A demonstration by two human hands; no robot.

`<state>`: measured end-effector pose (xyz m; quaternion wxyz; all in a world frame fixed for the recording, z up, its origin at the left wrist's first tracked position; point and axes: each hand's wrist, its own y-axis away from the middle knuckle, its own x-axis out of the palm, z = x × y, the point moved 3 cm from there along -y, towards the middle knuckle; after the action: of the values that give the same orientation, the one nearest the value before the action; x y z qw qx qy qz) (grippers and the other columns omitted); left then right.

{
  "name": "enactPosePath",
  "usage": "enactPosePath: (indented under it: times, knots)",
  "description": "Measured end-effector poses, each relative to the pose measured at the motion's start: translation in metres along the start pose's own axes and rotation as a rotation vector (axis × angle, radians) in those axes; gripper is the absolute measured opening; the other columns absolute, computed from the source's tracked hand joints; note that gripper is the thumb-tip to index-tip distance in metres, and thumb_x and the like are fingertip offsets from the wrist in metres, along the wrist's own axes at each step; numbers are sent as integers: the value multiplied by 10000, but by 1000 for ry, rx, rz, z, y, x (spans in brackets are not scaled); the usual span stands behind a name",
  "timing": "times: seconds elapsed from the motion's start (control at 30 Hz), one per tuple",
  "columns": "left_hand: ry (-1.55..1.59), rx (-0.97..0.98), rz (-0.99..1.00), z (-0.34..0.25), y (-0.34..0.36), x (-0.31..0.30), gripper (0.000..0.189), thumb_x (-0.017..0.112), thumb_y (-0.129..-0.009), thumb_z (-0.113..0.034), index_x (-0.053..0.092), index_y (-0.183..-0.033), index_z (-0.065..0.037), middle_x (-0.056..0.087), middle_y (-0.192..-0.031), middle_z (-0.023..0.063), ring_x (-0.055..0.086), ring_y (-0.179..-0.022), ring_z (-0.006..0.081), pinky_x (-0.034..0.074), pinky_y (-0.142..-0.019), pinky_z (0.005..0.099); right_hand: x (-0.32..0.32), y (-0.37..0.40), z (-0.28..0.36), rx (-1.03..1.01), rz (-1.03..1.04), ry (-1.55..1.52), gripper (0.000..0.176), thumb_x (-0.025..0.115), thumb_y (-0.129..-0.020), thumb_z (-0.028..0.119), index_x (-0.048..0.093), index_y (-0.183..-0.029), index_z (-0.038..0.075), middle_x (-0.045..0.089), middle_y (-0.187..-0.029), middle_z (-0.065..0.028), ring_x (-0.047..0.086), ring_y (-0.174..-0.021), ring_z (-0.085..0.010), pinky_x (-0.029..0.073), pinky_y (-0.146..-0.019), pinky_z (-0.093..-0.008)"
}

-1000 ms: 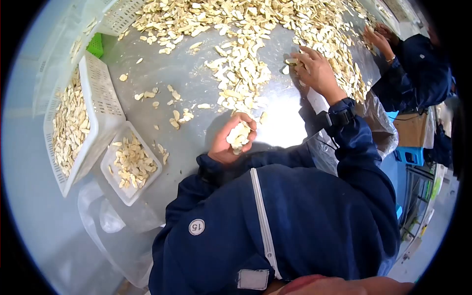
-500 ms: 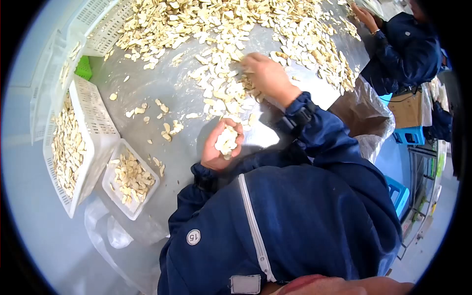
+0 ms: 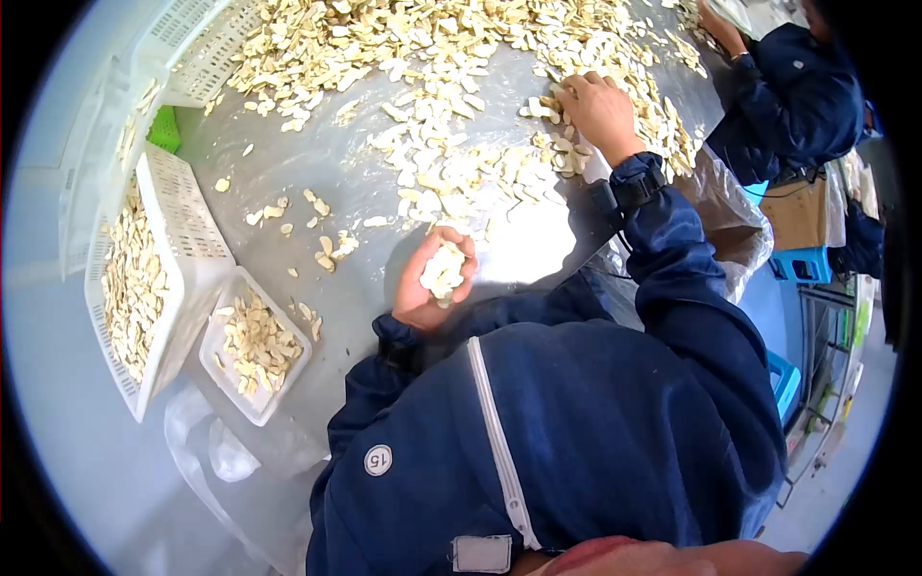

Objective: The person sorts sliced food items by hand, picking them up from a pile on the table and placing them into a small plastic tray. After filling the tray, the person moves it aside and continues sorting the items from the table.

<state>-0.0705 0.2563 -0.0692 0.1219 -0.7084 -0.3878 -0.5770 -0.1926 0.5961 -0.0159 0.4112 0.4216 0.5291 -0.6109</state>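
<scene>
My left hand is cupped around a small heap of pale slices, palm up, just above the near part of the metal table. My right hand reaches farther out to the right, palm down. Its bent fingers are slightly apart and touch the edge of the spread of loose slices. The slices are flat, oval and cream-coloured, some browner at the rim; their exact kind cannot be made out. Whether anything lies under the right fingertips is hidden.
At left stands a white perforated basket of slices, with a smaller white tray of browner pieces beside it. A clear plastic bag hangs at the table's right edge. A co-worker's hand works at upper right.
My right hand has moved right and away from me, and slices now lie spread where it was. My left hand has stayed in place with its slices. The co-worker's hand has shifted slightly.
</scene>
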Motion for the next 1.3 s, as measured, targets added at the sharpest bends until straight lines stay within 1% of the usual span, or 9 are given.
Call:
enactPosePath:
  times: [0.17,0.27,0.4,0.5,0.73,0.9,1.0,1.13,1.3]
  knots:
    - [9,6,14,0,0,1,280,449,-1125,-316,578,-1185,-75,588,-1090,135,565,-866,212,490,-501,259,-8,17,-7,62,182,-106,231,652,-965,266,758,-1095,108,765,-943,-112,716,-910,-325,572,-800,-443]
    - [12,-18,14,1,-1,1,283,448,-1125,-318,574,-1188,-73,584,-1092,135,563,-867,212,489,-500,259,-16,36,-8,197,166,-510,244,647,-965,204,744,-1135,57,778,-986,-151,743,-889,-332,585,-806,-405]
    - [20,-22,9,1,-2,-2,283,448,-1125,-317,572,-1186,-70,576,-1093,134,558,-863,212,487,-498,258,-8,47,-5,310,398,-900,311,654,-1036,127,666,-1269,-80,761,-1061,-100,735,-929,-142,587,-825,-268]
    - [15,-4,9,0,-1,1,284,445,-1126,-316,571,-1184,-68,573,-1093,137,556,-862,212,486,-495,255,-12,52,10,471,431,-1260,310,668,-1045,143,674,-1268,-72,756,-1050,-83,729,-895,-122,592,-825,-241]
    - [32,-3,27,1,-1,1,282,440,-1128,-313,565,-1191,-68,577,-1096,140,562,-875,215,489,-490,253,-17,61,37,395,525,-1354,277,675,-1039,139,681,-1260,-27,744,-1011,-57,726,-887,-113,587,-829,-242]
    - [34,-6,35,1,-1,2,285,439,-1129,-317,563,-1191,-68,583,-1089,139,564,-876,215,488,-489,251,-47,77,76,-84,652,-774,255,700,-989,169,751,-1213,58,762,-899,-69,710,-792,-156,559,-755,-308]
    - [31,5,18,1,0,1,286,438,-1129,-318,563,-1190,-69,587,-1086,138,565,-875,216,488,-489,251,-36,57,56,26,318,-552,251,706,-977,175,765,-1203,85,773,-931,-105,719,-771,-231,564,-752,-329]
    - [20,2,22,1,-1,-1,285,439,-1128,-319,565,-1191,-72,589,-1085,136,566,-875,216,486,-490,252,-13,34,43,-163,-76,-291,239,674,-953,205,769,-1168,164,732,-1092,-82,687,-1038,-313,573,-868,-429]
    - [19,22,-1,0,1,2,280,447,-1126,-322,568,-1194,-79,588,-1082,137,563,-872,212,477,-483,247,-6,27,27,-33,29,-294,228,623,-979,214,769,-1146,160,761,-1003,-107,708,-959,-341,578,-818,-440]
